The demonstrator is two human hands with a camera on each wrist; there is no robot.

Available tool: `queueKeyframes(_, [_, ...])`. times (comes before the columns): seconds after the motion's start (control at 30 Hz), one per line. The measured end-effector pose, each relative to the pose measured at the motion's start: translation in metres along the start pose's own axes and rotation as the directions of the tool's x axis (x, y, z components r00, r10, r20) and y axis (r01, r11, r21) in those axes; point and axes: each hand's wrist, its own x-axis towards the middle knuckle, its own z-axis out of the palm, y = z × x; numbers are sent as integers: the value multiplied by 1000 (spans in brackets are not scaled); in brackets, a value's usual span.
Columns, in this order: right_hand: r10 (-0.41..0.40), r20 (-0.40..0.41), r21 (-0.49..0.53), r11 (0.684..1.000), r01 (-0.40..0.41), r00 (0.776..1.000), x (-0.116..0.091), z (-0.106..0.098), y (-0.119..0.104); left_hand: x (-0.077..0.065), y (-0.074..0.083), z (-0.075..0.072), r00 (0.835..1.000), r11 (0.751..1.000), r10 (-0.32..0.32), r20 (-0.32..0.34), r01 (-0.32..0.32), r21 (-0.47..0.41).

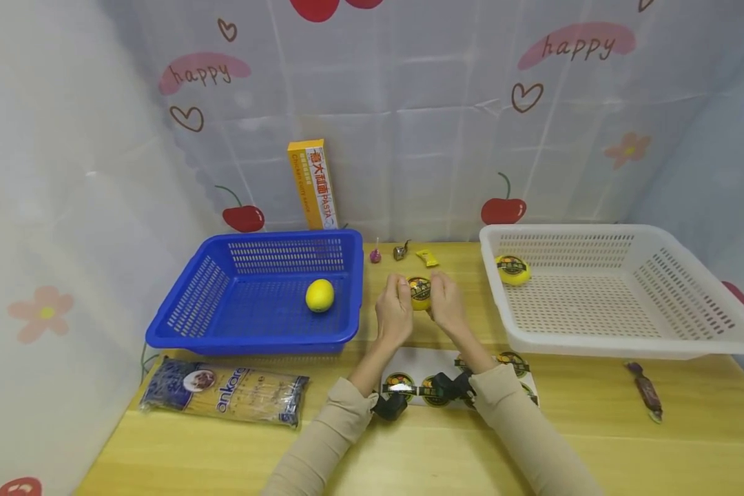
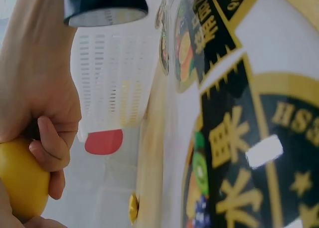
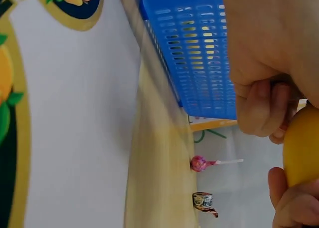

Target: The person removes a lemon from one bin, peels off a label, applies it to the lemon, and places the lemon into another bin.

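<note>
Both hands hold one yellow lemon [image 1: 421, 299] above the table, with a black-and-gold label on the side facing the head camera. My left hand [image 1: 395, 310] grips its left side with curled fingers. On the opposite side, my right hand [image 1: 449, 303] grips it near the label's edge. The lemon's plain yellow skin [image 2: 22, 180] shows between the fingers in the left wrist view. Below the forearms lies a white sheet of round fruit stickers [image 1: 418, 359], partly covered by the wrists and black straps.
A blue basket [image 1: 254, 342] at left holds a plain lemon [image 1: 319, 295]; a white basket [image 1: 632, 344] at right holds a labelled lemon [image 1: 513, 272]. Behind the hands lie a lollipop [image 1: 375, 256] and wrapped candies [image 1: 428, 258]. Pasta packs [image 1: 223, 393] and a brown-wrapped candy [image 1: 645, 391] flank the arms.
</note>
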Motion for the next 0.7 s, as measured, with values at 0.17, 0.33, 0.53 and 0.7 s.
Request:
queueKeyframes(0.17, [108, 142, 88, 989, -122, 984, 0, -7, -13, 4, 4, -4, 1000, 1000, -7, 1, 7, 24])
queueKeyframes(0.33, [123, 222, 76, 987, -143, 967, 1, -12, -27, 7, 11, -10, 1000, 998, 9, 22, -11, 62])
queueKeyframes(0.53, [150, 192, 62, 984, -165, 970, -1, -12, -29, 8, 16, -15, 998, 993, 55, 14, -56, 106])
queueKeyframes(0.7, [171, 207, 149, 968, -204, 963, -2, -19, -30, 13, 28, -32, 993, 997, -15, 120, 6, 73])
